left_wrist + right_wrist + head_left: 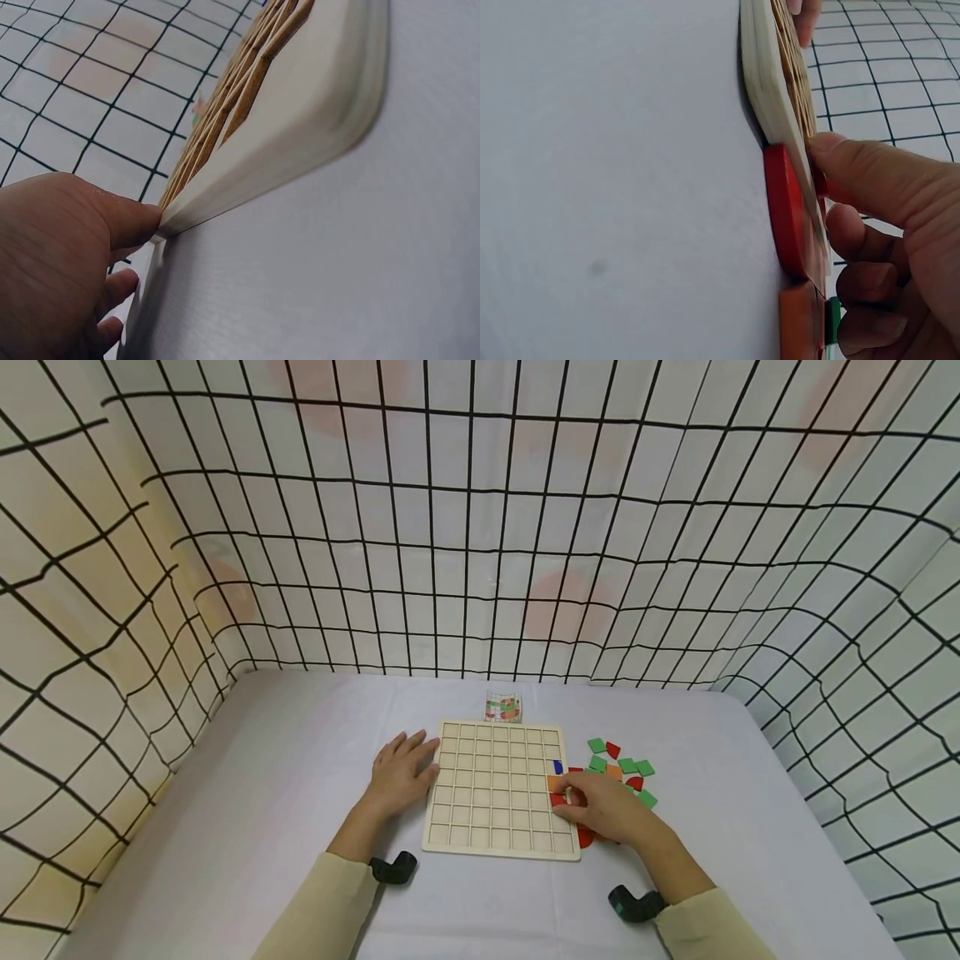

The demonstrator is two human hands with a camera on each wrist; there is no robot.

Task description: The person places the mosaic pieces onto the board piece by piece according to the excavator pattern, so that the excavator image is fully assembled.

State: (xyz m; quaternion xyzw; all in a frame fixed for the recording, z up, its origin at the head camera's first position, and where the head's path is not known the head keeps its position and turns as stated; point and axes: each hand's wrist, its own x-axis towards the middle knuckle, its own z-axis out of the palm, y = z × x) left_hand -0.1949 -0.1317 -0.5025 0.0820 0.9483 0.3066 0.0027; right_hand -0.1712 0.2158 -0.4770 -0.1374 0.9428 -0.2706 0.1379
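Note:
A pale wooden grid board (pixel 491 789) lies flat on the table. My left hand (pixel 399 774) rests at its left edge, fingers spread and relaxed; in the left wrist view the thumb (pixel 135 221) touches the rim. Over the right column, my right hand (pixel 611 806) pinches a red tile (pixel 558 799) between thumb and index finger. Just above that tile, an orange tile (pixel 553 782) and a small blue piece (pixel 558 767) sit in the same column. In the right wrist view the right thumb (pixel 855 161) is at the board's edge, mostly covering the red tile.
Loose green tiles (pixel 627 766), red pieces (pixel 585 837) and an orange tile (pixel 614 772) are scattered right of the board, partly beneath my right hand. A small card with a coloured pattern (pixel 502 707) stands behind the board. Black wire mesh (pixel 468 527) surrounds the white table (pixel 300 727).

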